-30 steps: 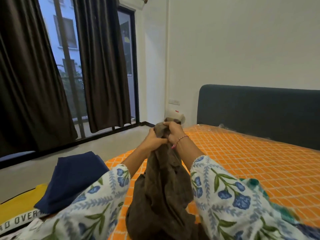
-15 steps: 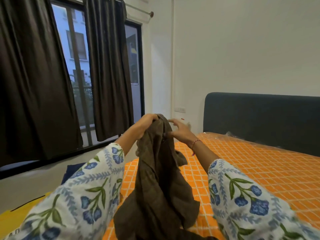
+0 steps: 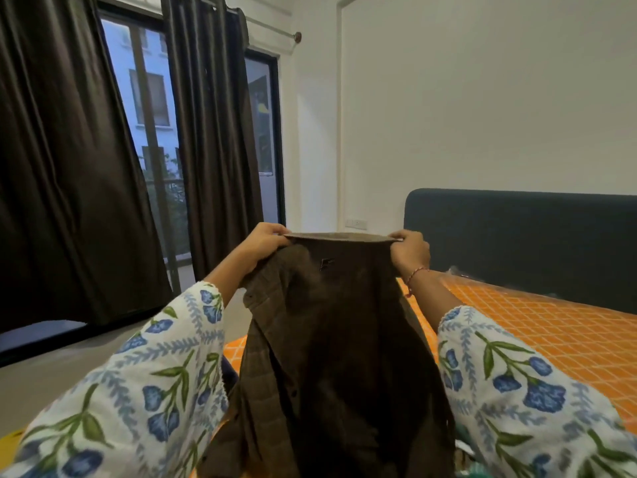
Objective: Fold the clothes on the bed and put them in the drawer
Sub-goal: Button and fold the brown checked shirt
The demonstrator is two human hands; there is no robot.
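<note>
A dark brown checked shirt (image 3: 337,339) hangs in front of me, held up by its top edge and stretched flat between both hands. My left hand (image 3: 263,243) pinches the top edge at its left end. My right hand (image 3: 410,250), with a red thread at the wrist, pinches the right end. The shirt's lower part drapes down toward the orange checked bed (image 3: 537,326). No drawer is in view.
A dark blue headboard (image 3: 517,236) runs along the white wall at right. Dark brown curtains (image 3: 69,167) and a glass balcony door (image 3: 151,132) fill the left. Grey floor (image 3: 51,374) lies between the bed and the window.
Both hands rose and moved apart, spreading the bunched brown shirt out wide by its top edge. My view tilted upward; the blue and yellow clothes at left dropped out of sight.
</note>
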